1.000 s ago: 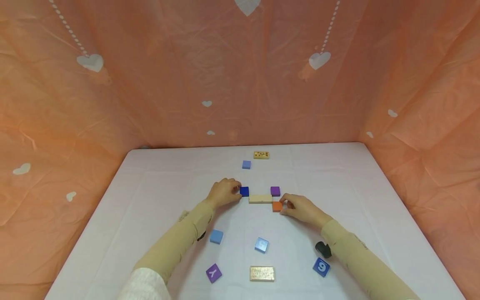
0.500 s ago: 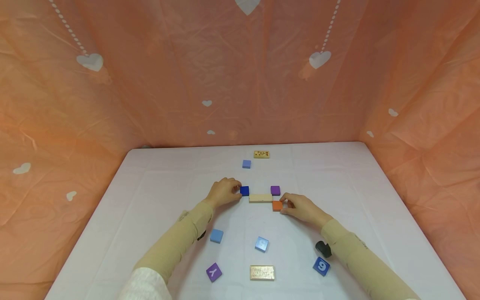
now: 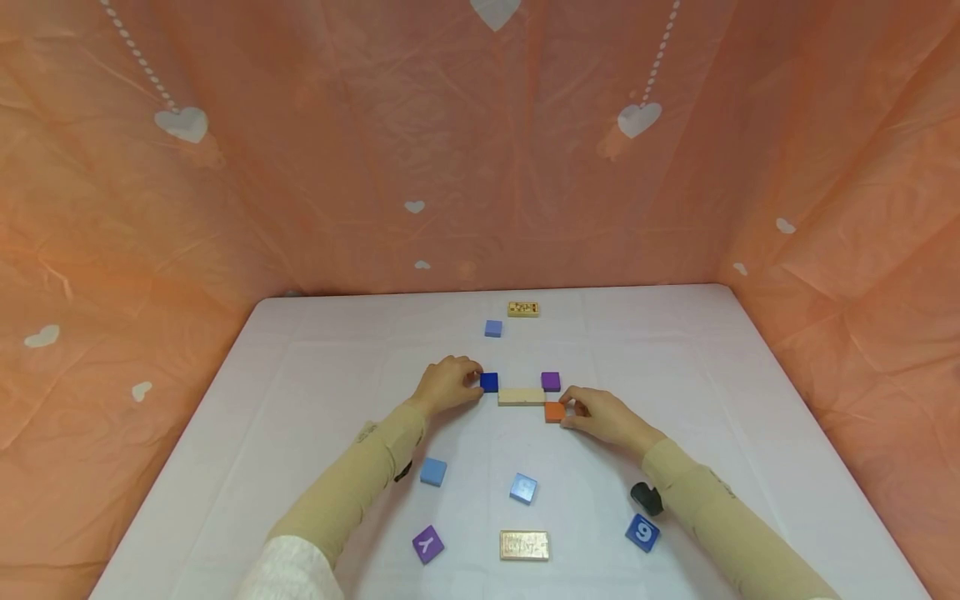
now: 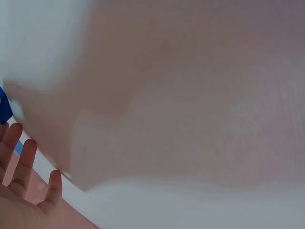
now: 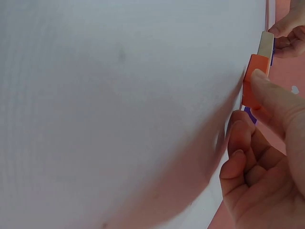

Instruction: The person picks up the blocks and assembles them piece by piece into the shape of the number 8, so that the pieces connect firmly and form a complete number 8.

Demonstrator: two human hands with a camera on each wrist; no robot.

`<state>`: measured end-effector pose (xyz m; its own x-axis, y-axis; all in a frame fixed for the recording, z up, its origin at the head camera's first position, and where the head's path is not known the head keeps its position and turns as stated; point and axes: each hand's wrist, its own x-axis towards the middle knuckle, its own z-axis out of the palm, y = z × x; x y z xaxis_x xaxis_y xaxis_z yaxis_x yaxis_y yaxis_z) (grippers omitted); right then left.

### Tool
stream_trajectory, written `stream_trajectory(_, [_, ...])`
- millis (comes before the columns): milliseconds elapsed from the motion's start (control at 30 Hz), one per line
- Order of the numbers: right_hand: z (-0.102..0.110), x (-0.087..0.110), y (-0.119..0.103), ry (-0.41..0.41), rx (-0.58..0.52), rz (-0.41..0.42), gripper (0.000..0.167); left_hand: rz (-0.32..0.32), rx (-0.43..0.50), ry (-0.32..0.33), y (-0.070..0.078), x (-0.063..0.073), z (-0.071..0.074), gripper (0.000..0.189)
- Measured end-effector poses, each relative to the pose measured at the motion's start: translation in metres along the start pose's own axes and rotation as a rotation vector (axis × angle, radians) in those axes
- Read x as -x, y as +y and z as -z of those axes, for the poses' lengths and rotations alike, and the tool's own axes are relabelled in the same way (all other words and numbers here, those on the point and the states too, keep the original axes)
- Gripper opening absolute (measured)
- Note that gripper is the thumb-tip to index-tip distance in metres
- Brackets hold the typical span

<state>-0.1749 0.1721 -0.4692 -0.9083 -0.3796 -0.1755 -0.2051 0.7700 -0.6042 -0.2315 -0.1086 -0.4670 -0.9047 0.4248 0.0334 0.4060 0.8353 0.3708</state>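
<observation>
My left hand (image 3: pixel 447 386) pinches a dark blue square block (image 3: pixel 490 382) at its left side with thumb and forefinger. In the left wrist view only a corner of that block (image 4: pixel 5 109) shows, and the other fingers spread below it. My right hand (image 3: pixel 606 415) pinches an orange square block (image 3: pixel 553 412), the thumb lying on its near side in the right wrist view. Between the two blocks lies a long pale wooden block (image 3: pixel 521 397); the blue one touches its left end, the orange one its lower right corner. A purple block (image 3: pixel 551 382) sits just above its right end.
On the white table (image 3: pixel 337 350) lie a gold block (image 3: pixel 522 309) and a periwinkle block (image 3: pixel 492 328) at the back. Nearer are light blue blocks (image 3: pixel 432 472), (image 3: pixel 523 488), a purple Y block (image 3: pixel 428 544), a gold bar (image 3: pixel 524 546) and a blue numbered block (image 3: pixel 642 532).
</observation>
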Motion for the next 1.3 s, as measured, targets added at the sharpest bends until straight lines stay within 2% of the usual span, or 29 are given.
stream_trajectory(233, [0.0, 0.0, 0.0, -0.001, -0.001, -0.013, 0.028, 0.023, 0.034, -0.032, -0.002, 0.0, 0.0, 0.033])
stream_trajectory(400, [-0.001, -0.001, 0.0, -0.001, 0.001, -0.023, 0.028, 0.017, 0.054, -0.039, -0.005, 0.002, 0.0, 0.032])
stream_trajectory(600, [-0.001, -0.001, 0.002, -0.001, -0.003, -0.02, 0.028, 0.026, 0.093, -0.046, -0.006, 0.012, 0.008, 0.031])
stream_trajectory(700, [-0.001, -0.001, 0.003, 0.001, -0.01, -0.018, 0.028, 0.026, 0.109, -0.043, -0.006, 0.019, 0.012, 0.031])
stream_trajectory(867, [-0.001, -0.001, 0.003, 0.002, -0.016, -0.015, 0.028, -0.012, 0.145, -0.054, -0.01, 0.035, 0.019, 0.028])
stream_trajectory(1167, [-0.001, -0.001, 0.001, 0.0, -0.008, -0.011, 0.029, -0.124, 0.283, -0.112, -0.021, 0.078, 0.026, 0.022])
stream_trajectory(1300, [-0.001, -0.001, 0.002, 0.0, -0.005, -0.015, 0.029, -0.165, 0.275, -0.14, -0.028, 0.093, 0.027, 0.023])
